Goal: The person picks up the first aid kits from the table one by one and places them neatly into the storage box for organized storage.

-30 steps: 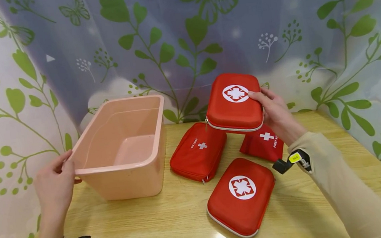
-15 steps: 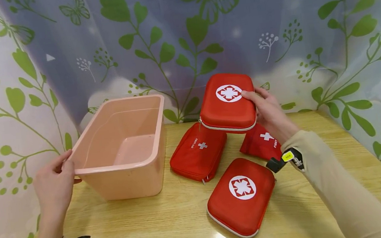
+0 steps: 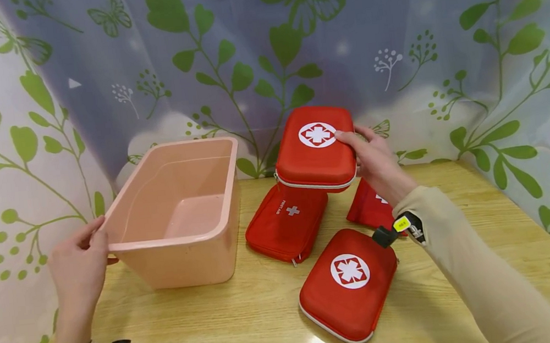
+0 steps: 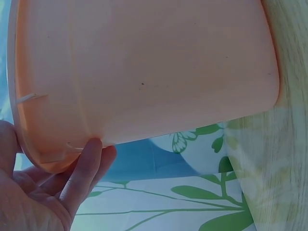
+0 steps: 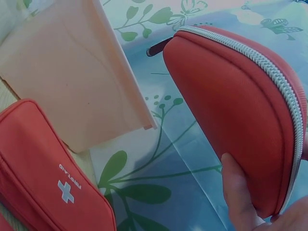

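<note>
My right hand point(image 3: 377, 153) grips a red hard-shell first aid case point(image 3: 315, 151) by its right side, held up above the table; its white zipper edge shows in the right wrist view, where the case point(image 5: 236, 110) tilts. My left hand point(image 3: 80, 262) pinches the near left rim corner of a pink plastic basin point(image 3: 174, 261), thumb over the rim and fingers beneath. Below the held case lies a soft red first aid pouch point(image 3: 285, 225). A second hard-shell case point(image 3: 352, 296) lies nearer me. Behind my right wrist, a small red pouch point(image 3: 370, 206) is partly hidden.
The wooden table point(image 3: 210, 327) carries everything. The basin's inside point(image 3: 195, 218) shows a bare floor, and its tall wall faces the pouches. A leaf-patterned curtain point(image 3: 254, 57) hangs close behind and at both sides.
My right hand has carried the hard-shell case leftward, toward the basin, at about the same height. My left hand and the basin have stayed put.
</note>
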Motion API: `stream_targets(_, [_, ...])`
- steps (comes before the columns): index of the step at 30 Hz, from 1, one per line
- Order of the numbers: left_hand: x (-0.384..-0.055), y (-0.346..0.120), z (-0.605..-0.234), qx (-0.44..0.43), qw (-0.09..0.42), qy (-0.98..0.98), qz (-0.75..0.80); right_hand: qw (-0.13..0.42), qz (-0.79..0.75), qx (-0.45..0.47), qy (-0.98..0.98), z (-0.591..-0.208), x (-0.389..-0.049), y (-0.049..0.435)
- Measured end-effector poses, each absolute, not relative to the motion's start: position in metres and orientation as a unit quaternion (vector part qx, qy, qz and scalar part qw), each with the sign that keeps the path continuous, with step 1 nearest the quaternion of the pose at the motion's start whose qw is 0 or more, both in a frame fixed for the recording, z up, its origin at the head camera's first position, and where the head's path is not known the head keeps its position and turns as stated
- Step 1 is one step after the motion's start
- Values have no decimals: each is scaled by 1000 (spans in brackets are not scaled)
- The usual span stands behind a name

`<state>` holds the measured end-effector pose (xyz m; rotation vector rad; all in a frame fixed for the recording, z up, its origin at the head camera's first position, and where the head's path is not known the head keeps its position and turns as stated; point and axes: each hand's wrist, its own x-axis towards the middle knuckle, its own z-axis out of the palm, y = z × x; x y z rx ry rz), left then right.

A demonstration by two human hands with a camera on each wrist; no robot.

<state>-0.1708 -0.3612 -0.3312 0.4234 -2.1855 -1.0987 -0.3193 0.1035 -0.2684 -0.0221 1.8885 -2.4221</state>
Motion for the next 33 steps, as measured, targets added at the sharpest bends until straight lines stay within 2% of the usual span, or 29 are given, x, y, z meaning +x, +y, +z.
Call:
stream_targets(9, [-169, -364, -324, 165, 292, -830, -446, 33, -791, -15, 610, -267, -320, 91])
stream_targets(33, [-167, -363, -324, 158, 287, -835, -443, 44, -772, -14, 634, -262, -324, 60])
